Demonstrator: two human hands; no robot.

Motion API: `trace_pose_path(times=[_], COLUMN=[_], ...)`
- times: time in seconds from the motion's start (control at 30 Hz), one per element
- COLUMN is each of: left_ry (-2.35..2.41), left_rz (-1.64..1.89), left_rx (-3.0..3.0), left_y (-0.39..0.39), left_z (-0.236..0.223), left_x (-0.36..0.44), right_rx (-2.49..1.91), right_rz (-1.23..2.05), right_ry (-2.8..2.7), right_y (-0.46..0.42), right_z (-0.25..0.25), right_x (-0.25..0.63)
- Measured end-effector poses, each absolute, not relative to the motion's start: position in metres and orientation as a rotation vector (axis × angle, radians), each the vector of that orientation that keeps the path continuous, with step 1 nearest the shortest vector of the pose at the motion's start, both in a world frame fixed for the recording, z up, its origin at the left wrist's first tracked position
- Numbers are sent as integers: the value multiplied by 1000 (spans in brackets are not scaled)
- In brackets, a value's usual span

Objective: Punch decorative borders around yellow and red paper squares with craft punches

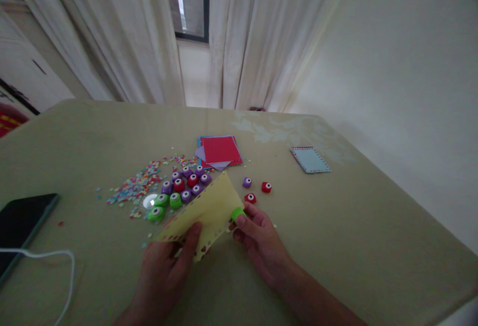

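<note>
over the table (354,231), left hand (170,264) pinches yellow paper (212,206) (right hand (263,241) grips green punch (237,213)).

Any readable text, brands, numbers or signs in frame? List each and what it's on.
None readable.
Red item at far left: yellow marks, too blurred to read.
Craft punches: top symbols too small to make out.
Yellow sheet: edge holes, no lettering visible.
Phone screen: dark.

From my end, the yellow paper (218,204) looks matt and the green punch (238,213) smooth plastic; I see a glossy phone screen (20,216), folded cloth curtains (276,22) and a dull-finished desk (347,246).
</note>
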State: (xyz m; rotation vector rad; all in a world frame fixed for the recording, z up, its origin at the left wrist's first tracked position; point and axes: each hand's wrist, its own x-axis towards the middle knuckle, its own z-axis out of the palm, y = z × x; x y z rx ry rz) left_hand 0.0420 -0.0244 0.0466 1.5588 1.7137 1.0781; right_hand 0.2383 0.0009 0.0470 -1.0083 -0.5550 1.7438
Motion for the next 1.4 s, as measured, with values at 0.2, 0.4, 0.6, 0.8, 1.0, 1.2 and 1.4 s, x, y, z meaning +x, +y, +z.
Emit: trace_pose_path(times=[0.2,0.4,0.6,0.8,1.0,1.2,1.4], left_ry=[1701,1690,1651,1574,1574,1562,1612], left_rz=[1109,1101,1123,1114,1093,1060,1104], left_rx=[1561,1527,1555,1528,1537,1579,1545], left_y=[-23,-24,-24,-24,-25,-23,-26], left_z=[46,48,44,44,42,41,46], left_x=[43,45,45,47,47,47,47], right_rx=[-1016,-1021,-1003,-985,-988,-986,-981], right_rz=[1740,1731,1707,1701,1712,1737,1808], right_ry=[-591,-596,-534,-533,-565,-634,-691], right_y=[1,0,0,0,-1,-3,-5], right_z=[42,43,45,50,51,54,55], right_x=[239,238,237,235,234,235,234])
